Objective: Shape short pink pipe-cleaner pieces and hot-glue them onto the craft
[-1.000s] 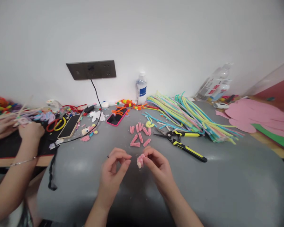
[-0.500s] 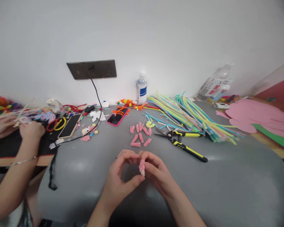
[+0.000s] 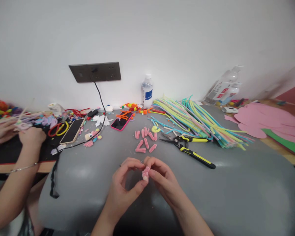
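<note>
Between my two hands is a small fuzzy pink piece with a pale lower end. My left hand curls round it from the left, thumb at its lower end and fingertips at its top. From the right, my right hand pinches it between thumb and fingers. Just beyond my hands, several short folded pink pieces lie on the grey table. A curled yellow piece rests behind them. To their right are pliers-like cutters with yellow and black handles.
Colourful pipe cleaners lie behind the cutters, near a bottle. A pink-edged phone, a second phone and a black cable are left. Another person's hands work at the far left. Pink paper shapes lie right.
The pink piece has shifted slightly left and turned between my fingers. My left thumb has moved a little up and left with it. The other person's hands moved slightly.
</note>
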The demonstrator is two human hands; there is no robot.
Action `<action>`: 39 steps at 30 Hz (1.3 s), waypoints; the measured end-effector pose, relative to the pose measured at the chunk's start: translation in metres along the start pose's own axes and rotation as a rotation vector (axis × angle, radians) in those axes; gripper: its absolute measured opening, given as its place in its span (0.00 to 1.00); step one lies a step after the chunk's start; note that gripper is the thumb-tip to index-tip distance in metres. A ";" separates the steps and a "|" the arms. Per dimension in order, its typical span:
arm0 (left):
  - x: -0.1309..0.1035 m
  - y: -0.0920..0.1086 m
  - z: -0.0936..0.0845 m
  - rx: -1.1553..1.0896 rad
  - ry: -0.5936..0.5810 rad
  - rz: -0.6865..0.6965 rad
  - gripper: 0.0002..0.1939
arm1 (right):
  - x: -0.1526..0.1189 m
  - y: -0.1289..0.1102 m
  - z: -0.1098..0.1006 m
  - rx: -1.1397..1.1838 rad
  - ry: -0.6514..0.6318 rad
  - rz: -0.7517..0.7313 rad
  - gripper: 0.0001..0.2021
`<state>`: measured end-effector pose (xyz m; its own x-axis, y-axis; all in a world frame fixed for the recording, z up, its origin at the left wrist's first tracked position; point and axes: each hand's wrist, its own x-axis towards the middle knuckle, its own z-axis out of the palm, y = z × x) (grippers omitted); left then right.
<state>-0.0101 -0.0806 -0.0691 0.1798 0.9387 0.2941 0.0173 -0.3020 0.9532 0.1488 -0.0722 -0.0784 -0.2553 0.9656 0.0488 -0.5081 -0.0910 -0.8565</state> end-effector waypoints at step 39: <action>0.001 0.001 -0.005 -0.249 -0.035 -0.095 0.08 | -0.005 -0.013 -0.002 -0.294 0.013 -0.066 0.13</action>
<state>-0.0148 -0.0790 -0.0670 0.2234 0.9532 0.2038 -0.2057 -0.1582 0.9657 0.1586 -0.0758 -0.0687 -0.2182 0.9703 0.1040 -0.2625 0.0443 -0.9639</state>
